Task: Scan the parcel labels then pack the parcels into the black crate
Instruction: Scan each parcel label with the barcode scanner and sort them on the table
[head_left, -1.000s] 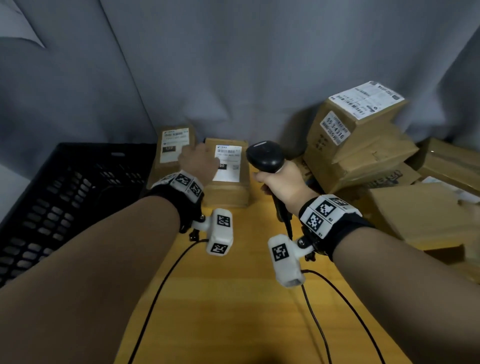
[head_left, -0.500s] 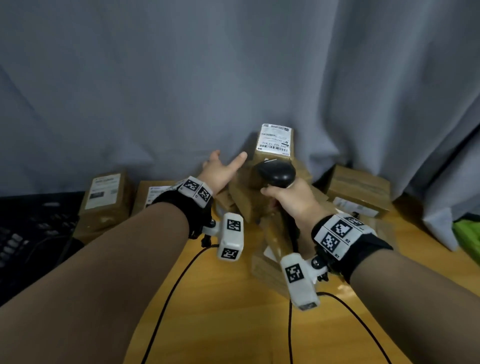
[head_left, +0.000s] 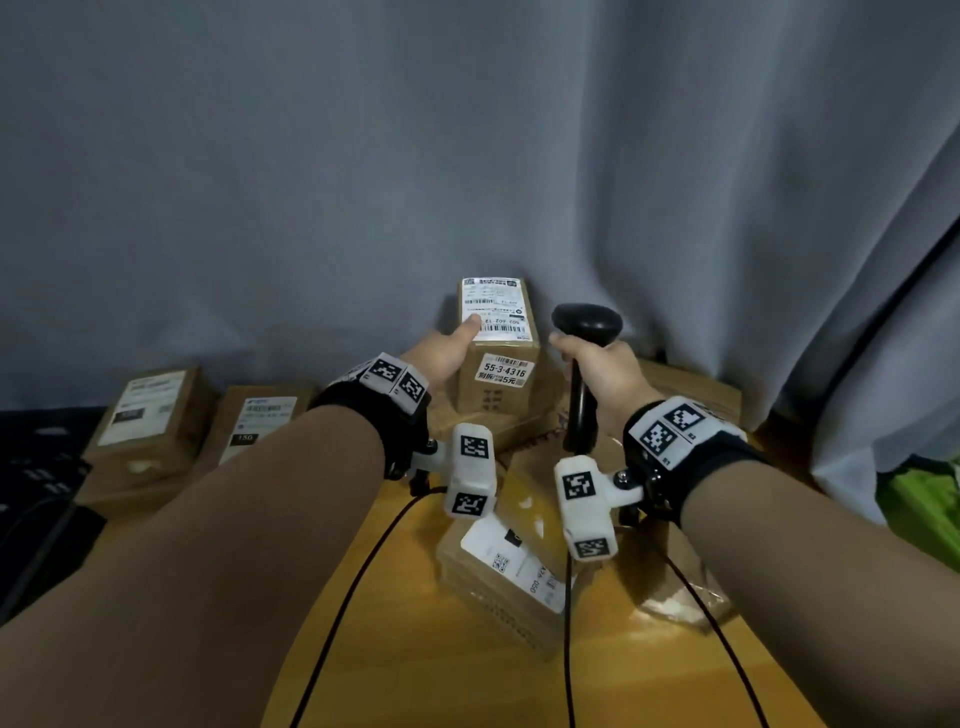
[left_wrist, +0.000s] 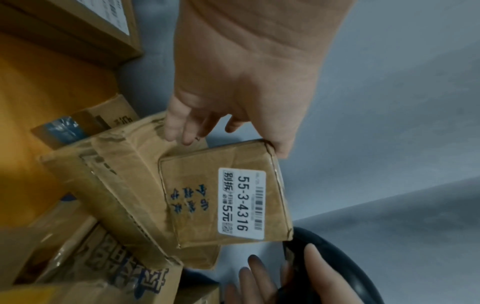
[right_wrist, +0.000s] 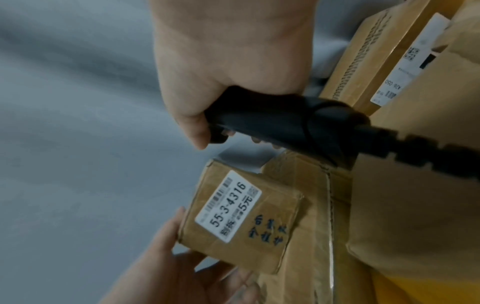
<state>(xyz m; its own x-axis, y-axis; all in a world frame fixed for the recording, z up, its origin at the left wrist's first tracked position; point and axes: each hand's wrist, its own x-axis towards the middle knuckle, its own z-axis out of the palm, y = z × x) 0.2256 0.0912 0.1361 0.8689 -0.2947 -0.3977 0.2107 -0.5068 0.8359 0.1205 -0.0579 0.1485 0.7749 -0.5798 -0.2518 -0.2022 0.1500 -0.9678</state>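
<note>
The step in hand looks like scanning, with nothing seen going into the black plastic crate (head_left: 36, 467), which shows only as a dark edge far to the left of both hands. The heap of brown cardboard parcels (head_left: 498, 577) lies under and between the wrists on the yellow wooden table (head_left: 415, 675); two more labelled brown cartons (head_left: 150, 421) sit left of the left forearm.

The tall brown cardboard parcel with the white shipping label on top (head_left: 497, 353) stands on that heap, just ahead of the hands. The left hand (head_left: 441, 358) takes it from its left side: thumb laid on the top label, fingers reaching round the far side, so the hold is a loose clasp and not a firm clamp. The right hand (head_left: 602, 374) is wrapped tight round the handle of the black handheld barcode scanner (head_left: 587, 325), just right of the parcel.

Next, I judge, the scanner's head must be turned onto a barcode, with the thumb kept off it.
</note>
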